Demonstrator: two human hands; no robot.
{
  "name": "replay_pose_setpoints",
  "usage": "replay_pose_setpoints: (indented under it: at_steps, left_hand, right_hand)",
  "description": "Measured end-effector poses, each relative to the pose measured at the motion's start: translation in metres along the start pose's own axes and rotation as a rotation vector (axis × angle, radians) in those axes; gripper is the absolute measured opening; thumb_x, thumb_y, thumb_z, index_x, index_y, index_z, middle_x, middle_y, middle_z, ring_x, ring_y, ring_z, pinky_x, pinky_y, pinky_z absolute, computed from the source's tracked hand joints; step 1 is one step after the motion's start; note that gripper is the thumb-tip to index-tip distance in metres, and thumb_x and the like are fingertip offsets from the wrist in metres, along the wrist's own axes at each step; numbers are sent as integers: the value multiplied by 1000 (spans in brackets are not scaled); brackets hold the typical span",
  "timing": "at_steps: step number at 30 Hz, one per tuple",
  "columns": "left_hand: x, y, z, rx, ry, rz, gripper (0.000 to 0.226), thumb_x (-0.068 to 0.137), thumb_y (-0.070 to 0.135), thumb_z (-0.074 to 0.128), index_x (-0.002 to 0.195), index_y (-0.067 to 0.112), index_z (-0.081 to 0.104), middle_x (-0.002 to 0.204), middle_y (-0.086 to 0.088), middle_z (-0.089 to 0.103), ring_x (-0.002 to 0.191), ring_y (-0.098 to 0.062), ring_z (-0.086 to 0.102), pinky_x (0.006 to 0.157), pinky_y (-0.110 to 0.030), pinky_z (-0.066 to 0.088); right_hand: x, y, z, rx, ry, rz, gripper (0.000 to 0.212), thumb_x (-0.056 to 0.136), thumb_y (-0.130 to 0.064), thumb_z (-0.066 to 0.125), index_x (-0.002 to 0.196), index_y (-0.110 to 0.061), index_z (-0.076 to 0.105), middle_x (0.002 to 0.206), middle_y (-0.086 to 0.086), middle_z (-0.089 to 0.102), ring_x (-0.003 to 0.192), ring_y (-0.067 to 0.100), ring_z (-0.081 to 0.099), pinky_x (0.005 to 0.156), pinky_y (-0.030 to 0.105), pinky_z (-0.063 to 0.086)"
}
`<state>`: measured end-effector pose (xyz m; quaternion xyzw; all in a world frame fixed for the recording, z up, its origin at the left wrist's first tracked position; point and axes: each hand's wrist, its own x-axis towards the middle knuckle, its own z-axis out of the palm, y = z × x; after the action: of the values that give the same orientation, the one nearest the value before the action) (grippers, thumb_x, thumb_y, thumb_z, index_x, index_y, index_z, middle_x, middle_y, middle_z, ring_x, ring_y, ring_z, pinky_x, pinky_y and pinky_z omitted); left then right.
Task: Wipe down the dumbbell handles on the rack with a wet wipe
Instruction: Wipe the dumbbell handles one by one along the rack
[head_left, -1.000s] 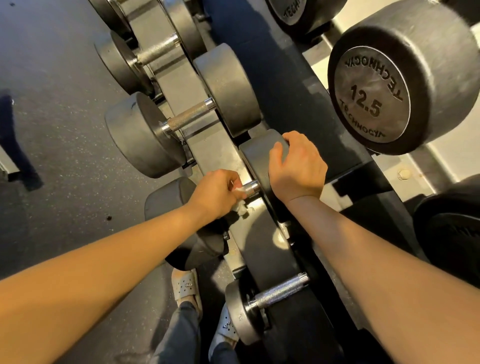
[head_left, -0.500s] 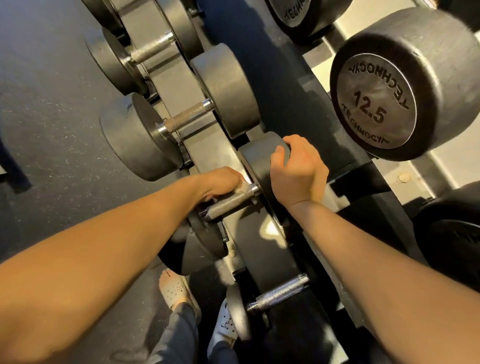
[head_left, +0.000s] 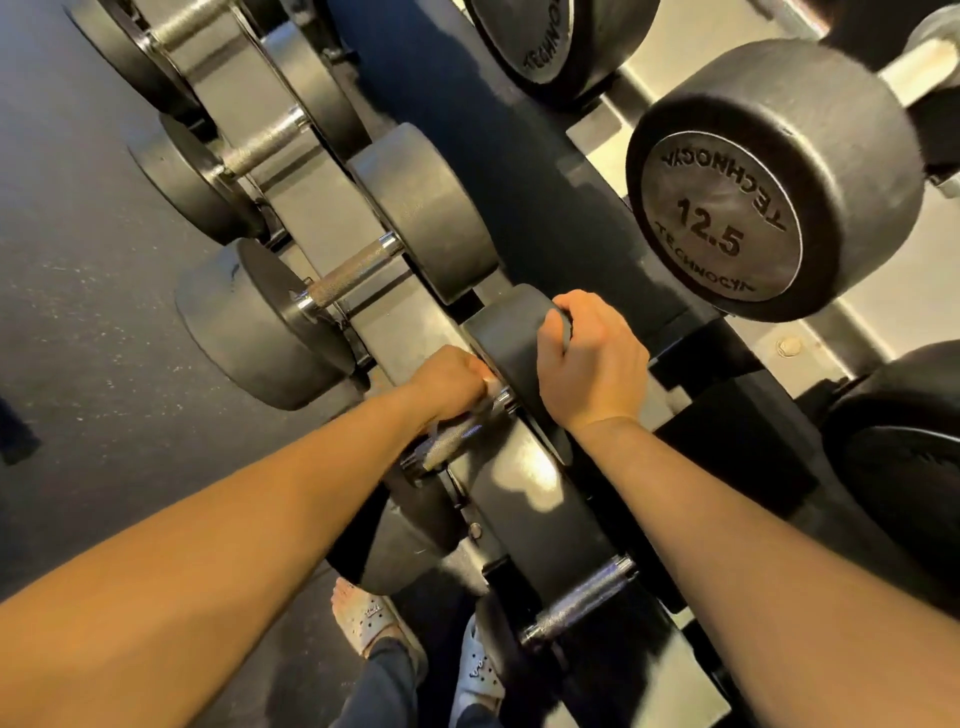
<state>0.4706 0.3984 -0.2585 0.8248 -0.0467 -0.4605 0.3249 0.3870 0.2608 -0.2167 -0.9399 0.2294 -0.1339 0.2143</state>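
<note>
A black dumbbell lies on the lower rack rail (head_left: 524, 493) in the middle of the view. Its knurled steel handle (head_left: 449, 441) shows below my left hand (head_left: 449, 384), which wraps a pale wet wipe (head_left: 480, 410) round the handle's far end, next to the far head. My right hand (head_left: 592, 364) grips the rim of that far rubber head (head_left: 506, 338). My left forearm hides most of the near head (head_left: 405, 545).
More dumbbells lie along the rail: one behind (head_left: 353, 275), another further back (head_left: 265, 140), and one nearer with a bare handle (head_left: 582, 603). A large head marked 12.5 (head_left: 727, 218) sits on the upper tier at right. Dark rubber floor (head_left: 78, 312) lies left; my sandalled feet (head_left: 374, 618) stand below.
My left hand slid along the handle with the wipe, away from the far head and back up against it. My right hand kept its grip on the far head.
</note>
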Motion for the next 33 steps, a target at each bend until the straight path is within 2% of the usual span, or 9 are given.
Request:
replay_pose_setpoints:
  at_steps: [6, 10, 12, 15, 19, 23, 26, 29, 33]
  left_hand:
    - [-31, -30, -14, 690, -36, 65, 21, 90, 12, 66, 110, 6, 72, 104, -8, 71, 90, -23, 64, 77, -31, 51]
    - [-63, -17, -10, 1213, -27, 167, 43, 88, 33, 75, 124, 13, 61, 116, -8, 67, 104, -26, 66, 79, -35, 48]
    - [-68, -12, -11, 1073, 44, 170, 37, 88, 34, 75, 115, 11, 65, 103, -8, 68, 93, -25, 66, 73, -33, 49]
    - [-71, -16, -8, 454, 100, 109, 13, 85, 14, 75, 98, 13, 73, 90, -5, 69, 81, -20, 63, 62, -25, 49]
    - [-82, -19, 5, -83, -47, 74, 11, 90, -1, 71, 100, 1, 75, 99, -24, 74, 81, -23, 65, 81, -37, 60]
    - [-95, -22, 1, 11, -110, 182, 34, 94, -10, 50, 105, 7, 78, 103, -12, 76, 91, -18, 68, 83, -33, 58]
    - [-99, -37, -12, 351, 183, 331, 29, 95, 5, 52, 108, 17, 76, 100, -1, 75, 85, -18, 66, 79, -32, 54]
    - [-92, -69, -28, 467, 512, 409, 25, 96, 18, 56, 113, 15, 74, 107, -5, 71, 91, -24, 64, 86, -42, 55]
    - [-89, -88, -23, 259, 503, 306, 26, 104, 20, 49, 97, 8, 72, 89, -9, 64, 75, -20, 54, 71, -39, 48]
  right_hand:
    - [-7, -2, 1, 128, 64, 133, 29, 102, -34, 39, 83, -21, 57, 75, -7, 54, 70, 13, 53, 63, 38, 50]
    - [-36, -11, 3, 232, 261, 178, 25, 103, -23, 51, 115, -9, 68, 101, 6, 69, 95, 19, 64, 81, 17, 46]
    - [-65, -16, -3, 264, 330, 238, 33, 100, -17, 55, 130, -4, 59, 120, 11, 63, 111, 19, 60, 95, 22, 46]
    - [-128, -38, -15, 412, 353, 363, 16, 98, -18, 58, 114, -15, 60, 108, 0, 59, 97, 7, 58, 83, 18, 47]
    - [-156, -58, 1, 825, 22, 743, 14, 99, -37, 63, 96, -24, 68, 85, -2, 71, 75, 10, 68, 65, 30, 57]
    - [-144, -53, 22, 1164, -86, 1204, 17, 101, -21, 63, 114, -16, 72, 103, 9, 74, 82, 16, 73, 60, 23, 57]
    - [-124, -44, 43, 1427, 36, 1509, 26, 103, -15, 57, 125, -5, 66, 116, 16, 70, 88, 21, 72, 61, 24, 57]
    - [-99, -47, 58, 1501, 130, 1434, 32, 103, -21, 56, 129, -2, 61, 120, 17, 67, 109, 25, 69, 72, 23, 55]
    - [-103, -59, 68, 1193, 115, 1218, 15, 96, -12, 61, 83, -14, 64, 74, 0, 61, 75, 19, 56, 66, 31, 45]
